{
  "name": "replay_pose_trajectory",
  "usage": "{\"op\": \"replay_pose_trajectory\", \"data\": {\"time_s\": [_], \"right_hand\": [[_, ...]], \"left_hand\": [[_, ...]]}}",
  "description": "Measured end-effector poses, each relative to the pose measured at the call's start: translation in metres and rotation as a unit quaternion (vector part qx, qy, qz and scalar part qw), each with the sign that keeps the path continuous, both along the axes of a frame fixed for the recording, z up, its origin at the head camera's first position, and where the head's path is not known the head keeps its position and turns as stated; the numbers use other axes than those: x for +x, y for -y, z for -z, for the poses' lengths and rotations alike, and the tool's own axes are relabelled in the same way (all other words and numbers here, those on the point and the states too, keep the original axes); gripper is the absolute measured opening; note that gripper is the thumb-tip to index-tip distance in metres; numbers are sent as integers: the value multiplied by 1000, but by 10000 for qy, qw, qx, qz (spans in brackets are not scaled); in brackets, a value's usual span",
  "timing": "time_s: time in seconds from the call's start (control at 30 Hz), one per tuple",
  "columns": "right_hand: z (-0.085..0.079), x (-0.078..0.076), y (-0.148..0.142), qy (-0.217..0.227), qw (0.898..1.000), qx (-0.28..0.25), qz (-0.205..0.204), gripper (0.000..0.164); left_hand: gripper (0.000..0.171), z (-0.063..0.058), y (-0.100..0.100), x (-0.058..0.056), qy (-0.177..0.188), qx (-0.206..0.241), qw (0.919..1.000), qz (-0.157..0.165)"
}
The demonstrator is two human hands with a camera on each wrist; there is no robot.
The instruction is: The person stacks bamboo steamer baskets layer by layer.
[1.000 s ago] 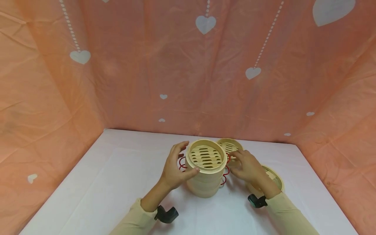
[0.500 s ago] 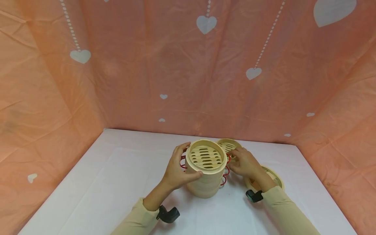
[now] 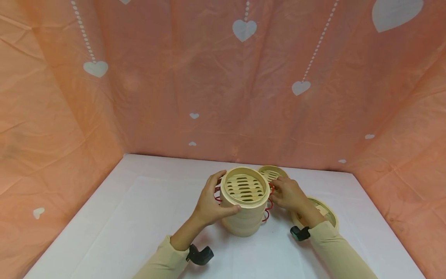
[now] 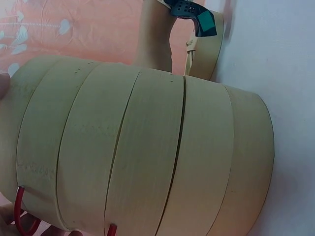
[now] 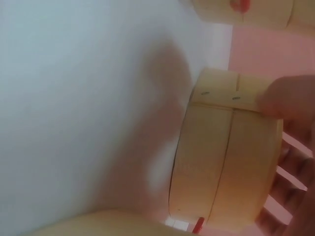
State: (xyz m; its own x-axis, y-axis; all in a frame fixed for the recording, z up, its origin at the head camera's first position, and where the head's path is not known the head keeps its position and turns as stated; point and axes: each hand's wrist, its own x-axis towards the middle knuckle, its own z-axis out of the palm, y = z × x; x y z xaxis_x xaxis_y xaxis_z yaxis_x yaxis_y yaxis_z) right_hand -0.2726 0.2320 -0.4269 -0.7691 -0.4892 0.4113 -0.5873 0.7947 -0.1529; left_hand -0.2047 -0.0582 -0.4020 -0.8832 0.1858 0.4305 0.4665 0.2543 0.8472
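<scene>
A tall stack of bamboo steamer baskets [image 3: 242, 217], with red loop handles on its sides, stands on the table. My left hand [image 3: 210, 205] grips its top tier, thumb across the front and fingers round the left side. The left wrist view shows the stack's wall [image 4: 147, 147] at close range. Behind and to the right is another steamer basket [image 3: 270, 172], slatted and uncovered. My right hand [image 3: 287, 193] holds this one by its upper edge; its thumb [image 5: 278, 98] lies on the basket's wall [image 5: 221, 162]. Some right fingertips are hidden in the head view.
A further round bamboo piece [image 3: 329, 213] lies at the right, partly hidden under my right forearm. The white table [image 3: 156, 186] extends left and forward of the stack. Orange fabric with white hearts [image 3: 209, 77] rises behind and at both sides.
My left hand has moved slightly right and settled against the stack's top tier. The right hand has shifted a little left at the rear basket. The stack stays in place.
</scene>
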Motion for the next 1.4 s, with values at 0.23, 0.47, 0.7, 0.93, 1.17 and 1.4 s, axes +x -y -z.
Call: {"op": "replay_pose_trajectory", "data": {"time_s": [0.23,0.47,0.7,0.93,1.17,1.4], "right_hand": [[2,-2,-1,-109,9999,-50,-11,32],[5,-5,-1,-214,9997,-98,-51,32],[5,-4,1,-216,9998,-49,12,38],[2,-1,2,-141,9998,-96,123,38],[-5,2,1,-280,9991,-63,316,33],[-17,5,-1,-610,9975,-72,339,30]], "left_hand": [[97,0,0,0,-27,-16,10000,-32],[93,-4,-2,2,-148,-108,9997,-190],[92,-7,-3,4,-95,-88,9997,-208],[96,-5,-3,4,10,-62,9998,-190],[100,-3,-3,4,74,-97,9997,-190],[100,-1,-3,2,-95,-230,9994,-230]]}}
